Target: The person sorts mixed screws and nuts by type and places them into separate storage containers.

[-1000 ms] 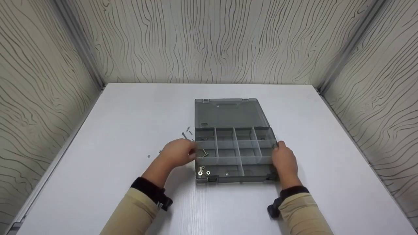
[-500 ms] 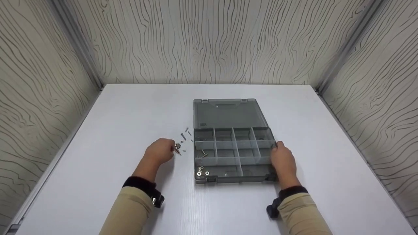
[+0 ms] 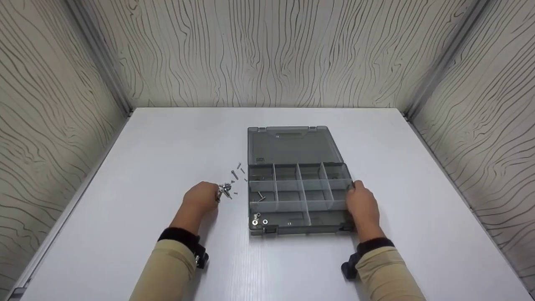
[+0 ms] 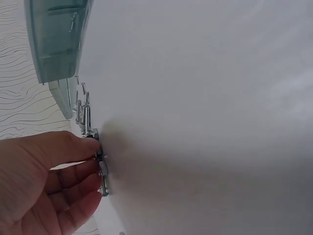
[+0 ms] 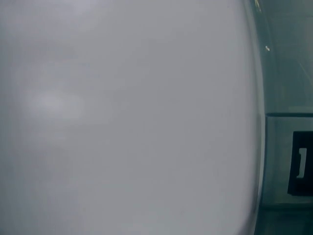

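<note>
Left hand (image 3: 200,198) back at loose screws (image 3: 226,190).

We see the organizer box (image 3: 299,196) near the middle of the table (image 3: 125,167), its open lid (image 3: 292,144) lying flat on the far side. Loose screws (image 3: 234,179) lie just left of it. Our left hand (image 3: 200,198) touches them; our right hand (image 3: 363,205) holds the box's right edge. Washers (image 3: 259,219) lie in the near-left compartment.

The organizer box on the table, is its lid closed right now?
No, the organizer box has its lid swung open and lying flat on the table behind the divided compartments, which are exposed in the head view.
</note>
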Motion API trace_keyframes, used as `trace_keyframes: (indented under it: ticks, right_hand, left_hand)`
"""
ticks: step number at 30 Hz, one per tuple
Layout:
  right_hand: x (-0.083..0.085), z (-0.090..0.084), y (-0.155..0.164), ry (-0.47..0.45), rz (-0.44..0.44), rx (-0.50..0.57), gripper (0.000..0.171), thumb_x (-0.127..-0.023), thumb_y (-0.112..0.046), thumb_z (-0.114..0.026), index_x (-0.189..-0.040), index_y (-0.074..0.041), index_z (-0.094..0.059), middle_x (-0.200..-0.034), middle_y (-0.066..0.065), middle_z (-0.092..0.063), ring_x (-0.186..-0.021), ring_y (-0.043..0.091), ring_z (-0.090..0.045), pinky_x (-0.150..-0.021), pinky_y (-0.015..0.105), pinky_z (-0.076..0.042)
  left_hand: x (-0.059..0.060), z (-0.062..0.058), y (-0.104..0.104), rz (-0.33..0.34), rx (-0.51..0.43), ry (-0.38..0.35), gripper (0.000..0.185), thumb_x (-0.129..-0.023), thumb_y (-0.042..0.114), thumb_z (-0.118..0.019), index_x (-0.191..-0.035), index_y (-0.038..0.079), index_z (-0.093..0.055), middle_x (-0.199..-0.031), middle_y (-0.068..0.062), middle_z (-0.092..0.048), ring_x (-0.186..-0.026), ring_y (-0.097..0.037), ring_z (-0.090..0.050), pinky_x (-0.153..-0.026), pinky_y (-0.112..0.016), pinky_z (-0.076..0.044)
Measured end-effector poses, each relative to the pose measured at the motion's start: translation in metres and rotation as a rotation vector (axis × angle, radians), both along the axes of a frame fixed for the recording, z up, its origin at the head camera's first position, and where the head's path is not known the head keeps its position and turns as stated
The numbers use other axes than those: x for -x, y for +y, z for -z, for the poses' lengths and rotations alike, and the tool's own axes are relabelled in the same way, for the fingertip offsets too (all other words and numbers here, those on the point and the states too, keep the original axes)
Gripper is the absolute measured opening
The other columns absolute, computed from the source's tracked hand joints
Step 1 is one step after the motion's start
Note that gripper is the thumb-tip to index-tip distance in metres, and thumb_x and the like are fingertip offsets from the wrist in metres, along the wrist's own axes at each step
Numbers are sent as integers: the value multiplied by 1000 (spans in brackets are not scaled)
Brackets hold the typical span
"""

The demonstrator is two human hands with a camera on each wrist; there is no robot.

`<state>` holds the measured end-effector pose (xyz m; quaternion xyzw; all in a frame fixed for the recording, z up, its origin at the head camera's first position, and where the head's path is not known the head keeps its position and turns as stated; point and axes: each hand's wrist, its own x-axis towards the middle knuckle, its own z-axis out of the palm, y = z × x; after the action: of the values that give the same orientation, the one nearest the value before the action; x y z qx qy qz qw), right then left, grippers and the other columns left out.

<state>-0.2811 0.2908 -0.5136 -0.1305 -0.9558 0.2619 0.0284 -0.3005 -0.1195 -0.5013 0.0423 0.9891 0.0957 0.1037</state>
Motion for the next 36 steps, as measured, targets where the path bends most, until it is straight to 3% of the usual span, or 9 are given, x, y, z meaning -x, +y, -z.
trace_keyframes:
  ticks: [5, 13, 19, 26, 36]
  right_hand:
    - [0, -1, -1, -14, 2, 1, 41, -95, -17, -26, -128, 4, -39, -110, 30, -54, -99, 43, -54, -78, 51, -45]
    - [0, -1, -1, -29, 14, 6, 41, -95, -18, -25, -129, 2, -39, -111, 28, -54, -99, 41, -54, -78, 50, -45]
    - [-1, 0, -1, -23, 7, 4, 41, -95, -17, -26, -128, 3, -39, -112, 29, -54, -100, 42, -54, -77, 50, -46]
    - [-1, 0, 0, -25, 0, 5, 41, -95, -17, -26, -128, 4, -39, -110, 29, -54, -98, 42, -54, -76, 50, -46]
    - [0, 0, 0, -36, -6, -1, 42, -95, -18, -26, -130, 3, -36, -114, 30, -52, -102, 43, -52, -81, 51, -45]
  left_hand:
    - [-1, 3, 2, -6, 34, 12, 6, -78, 12, -67, -83, 11, -63, -85, -6, -62, -86, -23, -59, -80, -38, -50]
    - [-3, 1, 3, 15, 47, 53, 7, -81, 12, -63, -87, 9, -64, -88, -7, -63, -90, -24, -60, -82, -38, -50]
    - [-6, -1, 3, -4, 25, -4, 4, -81, 11, -63, -85, 11, -63, -90, -6, -62, -92, -24, -59, -82, -39, -49]
    - [-7, -1, 3, 17, 20, -13, 4, -84, 12, -60, -87, 11, -63, -96, -8, -62, -98, -26, -58, -86, -40, -48]
    - [-13, -7, 7, 9, 13, -67, 23, -86, 12, -58, -108, 8, -63, -107, -12, -61, -106, -29, -56, -91, -43, -45]
